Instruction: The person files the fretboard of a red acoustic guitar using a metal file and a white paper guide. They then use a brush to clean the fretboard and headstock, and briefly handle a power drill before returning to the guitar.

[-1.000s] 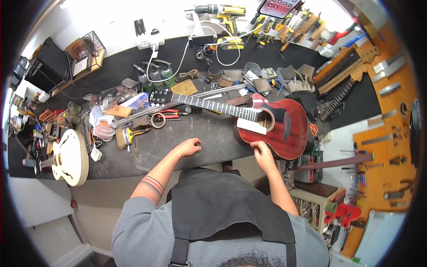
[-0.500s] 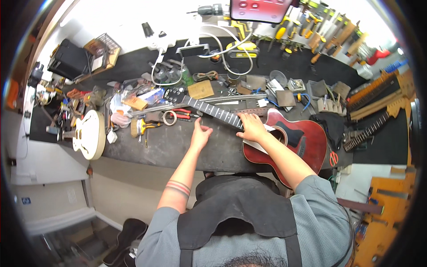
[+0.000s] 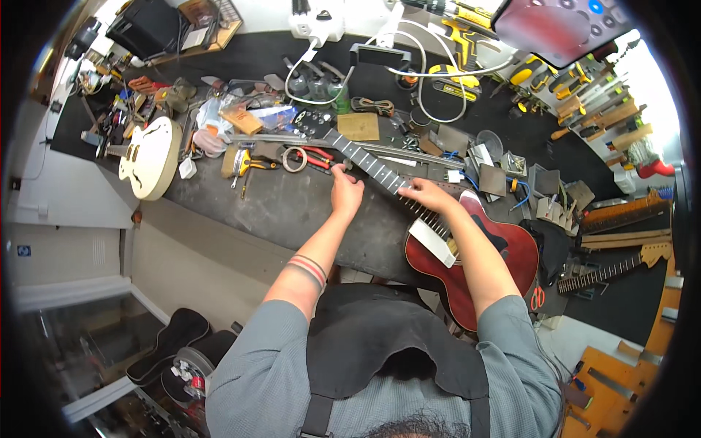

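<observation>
A dark red acoustic guitar lies on the bench in front of me, its fretted neck pointing to the far left. My right hand reaches over the neck near the body, with its fingers drawn together against the fretboard. Anything between those fingertips is hidden. Just left of the neck, my left hand is raised with its fingers curled round something small and dark that I cannot make out. A white flat piece covers part of the guitar's top by the soundhole.
Left of my hands lie a tape roll, red-handled pliers and a brush. A cream guitar body rests at the far left. Red scissors lie right of the guitar. Several hand tools line the back right.
My view has turned, so the bench looks tilted. My left hand's fingers have gone from apart to curled. My right hand's fingers, spread over the neck before, are now drawn together.
</observation>
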A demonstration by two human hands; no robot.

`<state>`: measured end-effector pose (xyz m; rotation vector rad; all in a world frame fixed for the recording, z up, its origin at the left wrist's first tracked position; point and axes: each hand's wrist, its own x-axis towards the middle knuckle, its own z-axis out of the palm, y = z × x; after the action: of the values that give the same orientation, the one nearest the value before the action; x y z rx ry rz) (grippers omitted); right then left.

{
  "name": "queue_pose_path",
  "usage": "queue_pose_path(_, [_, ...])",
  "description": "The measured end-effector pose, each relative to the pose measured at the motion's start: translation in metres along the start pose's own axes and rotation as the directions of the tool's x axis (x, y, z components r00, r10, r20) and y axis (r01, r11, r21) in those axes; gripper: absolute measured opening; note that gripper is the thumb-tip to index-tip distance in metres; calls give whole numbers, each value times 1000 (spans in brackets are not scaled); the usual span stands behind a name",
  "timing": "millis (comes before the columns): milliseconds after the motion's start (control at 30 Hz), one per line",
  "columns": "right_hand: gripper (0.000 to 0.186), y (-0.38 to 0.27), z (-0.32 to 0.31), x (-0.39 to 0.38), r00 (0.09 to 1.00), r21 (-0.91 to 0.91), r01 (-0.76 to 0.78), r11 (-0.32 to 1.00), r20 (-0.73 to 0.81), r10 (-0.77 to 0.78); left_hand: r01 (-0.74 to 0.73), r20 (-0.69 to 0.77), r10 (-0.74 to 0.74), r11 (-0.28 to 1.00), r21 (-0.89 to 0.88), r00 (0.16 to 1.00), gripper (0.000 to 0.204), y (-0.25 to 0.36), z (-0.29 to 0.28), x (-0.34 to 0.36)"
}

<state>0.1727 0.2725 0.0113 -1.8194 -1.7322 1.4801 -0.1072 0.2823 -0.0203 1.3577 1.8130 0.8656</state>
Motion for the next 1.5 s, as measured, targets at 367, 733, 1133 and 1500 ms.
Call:
queue_pose_path(367, [55, -28, 6, 8, 938, 324, -267, 908, 303, 168, 28, 33, -28, 1000, -9, 999, 45, -80, -36, -110])
queue_pose_path(733, [52, -72, 19, -87, 962, 170, -195, 966, 226, 154, 256, -282, -306, 945, -201, 909, 32, -228, -146, -211])
queue_pose_path(1133, [44, -170, 54, -242, 986, 166, -145, 975, 110, 128, 221, -260, -419, 803, -554, 870, 35, -269, -236, -54])
queue_pose_path(1500, [48, -211, 105, -370, 980, 372, 136, 918, -188, -69, 335, -406, -384, 923, -190, 829, 68, -318, -248, -2])
